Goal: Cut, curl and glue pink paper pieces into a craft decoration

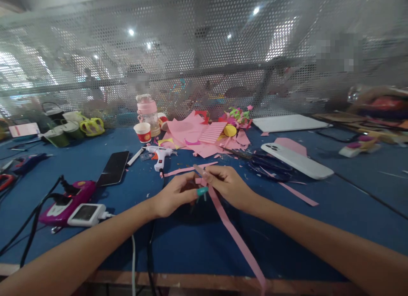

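Observation:
Near the middle of the blue table, my left hand [175, 194] and my right hand [230, 186] meet, fingers closed. A long pink paper strip [234, 234] passes between them and hangs down toward the front edge. The left thumb wears a teal cover [202, 191] and presses against the strip's upper end. Pinched in my right fingers is the same strip, beside a small pale pointed piece that I cannot make out. Just beyond the hands lies another pink strip [188, 169], close to a white glue gun [160, 155].
Pink paper scraps [191, 132] are heaped behind the hands. Dark scissors [270, 166] and a white phone [298, 161] lie right; a black phone [114, 168] and purple power strip [68, 202] sit left. Cables cross the front edge. A paper cup [143, 133] stands behind.

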